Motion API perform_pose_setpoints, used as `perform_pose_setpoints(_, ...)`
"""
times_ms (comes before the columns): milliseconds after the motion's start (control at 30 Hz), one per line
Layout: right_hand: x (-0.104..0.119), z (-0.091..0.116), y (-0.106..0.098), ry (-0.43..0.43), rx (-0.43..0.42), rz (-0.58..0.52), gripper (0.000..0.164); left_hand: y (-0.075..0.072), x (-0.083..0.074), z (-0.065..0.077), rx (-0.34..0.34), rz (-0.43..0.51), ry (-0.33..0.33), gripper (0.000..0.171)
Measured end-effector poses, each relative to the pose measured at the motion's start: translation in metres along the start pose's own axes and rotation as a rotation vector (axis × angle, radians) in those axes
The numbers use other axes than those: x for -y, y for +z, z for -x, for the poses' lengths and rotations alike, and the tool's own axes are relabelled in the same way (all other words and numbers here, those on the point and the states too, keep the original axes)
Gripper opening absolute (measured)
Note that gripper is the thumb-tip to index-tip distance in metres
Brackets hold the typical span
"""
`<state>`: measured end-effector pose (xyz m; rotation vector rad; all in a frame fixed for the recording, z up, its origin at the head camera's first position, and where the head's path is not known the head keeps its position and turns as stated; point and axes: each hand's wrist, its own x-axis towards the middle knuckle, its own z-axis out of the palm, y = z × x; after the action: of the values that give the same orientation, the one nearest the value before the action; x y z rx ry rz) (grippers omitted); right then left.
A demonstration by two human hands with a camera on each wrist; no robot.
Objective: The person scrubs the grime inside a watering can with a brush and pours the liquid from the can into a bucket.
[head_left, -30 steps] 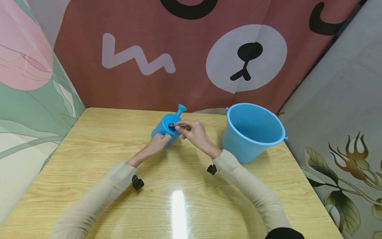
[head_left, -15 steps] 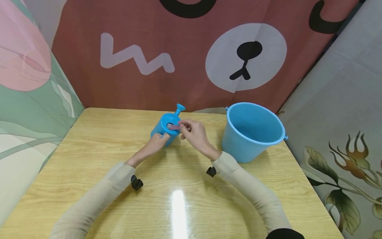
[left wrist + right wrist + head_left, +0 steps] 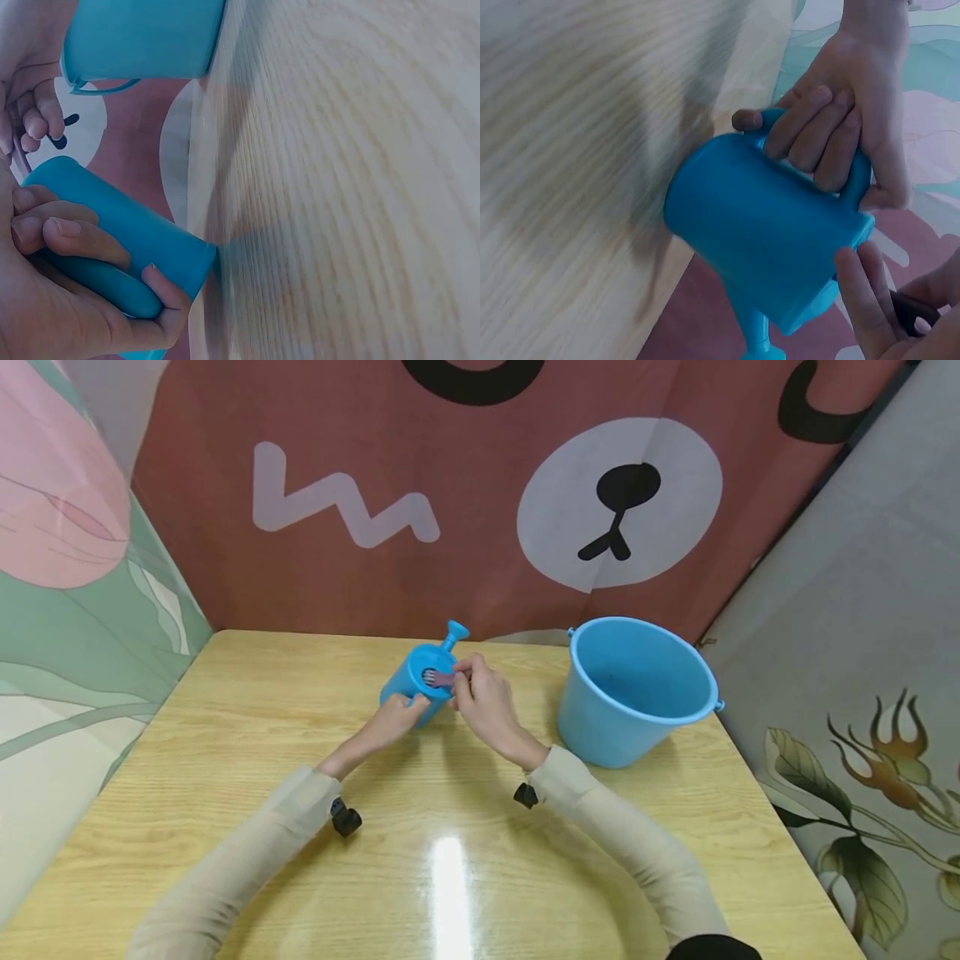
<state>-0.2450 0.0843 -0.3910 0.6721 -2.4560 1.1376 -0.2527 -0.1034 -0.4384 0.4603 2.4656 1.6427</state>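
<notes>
A blue watering can leans at a tilt near the back of the table, its base edge right at the wood. My left hand grips its handle, fingers curled through the loop and thumb up at the rim. Between thumb and fingers, my right hand pinches a slim mauve utensil. The utensil's pale, striped, fork-like head lies over the can's round top opening. In the right wrist view, the right fingers are close beside the can's rim, and only a dark part of the utensil shows.
A large light-blue bucket stands upright to the right of the can, near the right forearm. The wooden table ends at a printed bear curtain behind. A patterned cloth hangs along the right side.
The right hand has turned and shifted slightly, its wrist swinging a little left. The utensil has rolled from edge-on to showing its striped head. The left hand and watering can stay nearly still.
</notes>
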Motion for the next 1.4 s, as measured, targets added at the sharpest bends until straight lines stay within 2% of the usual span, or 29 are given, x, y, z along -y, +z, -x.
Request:
perform_pose_setpoints(233, 0.003, -0.001, 0.003, 0.027, -0.053, -0.080, 0.017, 0.001, -0.002, -0.001, 0.002, 0.001, 0.001, 0.047)
perform_pose_setpoints(400, -0.002, -0.003, 0.001, 0.020, -0.036, -0.178, 0.017, 0.000, -0.002, 0.000, -0.003, 0.010, -0.017, 0.046)
perform_pose_setpoints(500, -0.004, -0.004, -0.004, -0.005, -0.045, -0.190, 0.017, 0.000, -0.002, 0.001, 0.006, 0.028, -0.023, 0.046)
perform_pose_setpoints(600, -0.005, -0.006, -0.009, -0.053, -0.081, -0.142, 0.016, -0.001, -0.002, 0.001, 0.010, 0.033, -0.017, 0.046)
perform_pose_setpoints(733, -0.006, -0.008, -0.010, -0.136, -0.157, 0.008, 0.012, -0.001, -0.002, -0.001, 0.013, 0.025, -0.014, 0.046)
perform_pose_setpoints(833, -0.006, -0.006, -0.006, -0.189, -0.210, 0.109, 0.009, 0.000, -0.002, -0.001, 0.020, 0.019, -0.010, 0.046)
perform_pose_setpoints(933, -0.006, -0.002, 0.001, -0.212, -0.229, 0.136, 0.007, 0.000, -0.001, -0.001, 0.025, 0.015, -0.001, 0.047)
perform_pose_setpoints(1067, -0.006, -0.002, 0.006, -0.208, -0.208, 0.082, 0.007, 0.001, -0.001, 0.001, 0.031, 0.008, 0.005, 0.048)
perform_pose_setpoints(1267, 0.000, -0.010, 0.000, -0.179, -0.049, -0.003, 0.010, 0.001, -0.003, 0.003, 0.024, -0.004, 0.000, 0.047)
perform_pose_setpoints(1400, 0.003, -0.014, -0.009, -0.159, -0.017, -0.008, 0.009, 0.001, -0.002, 0.002, 0.021, -0.010, -0.006, 0.046)
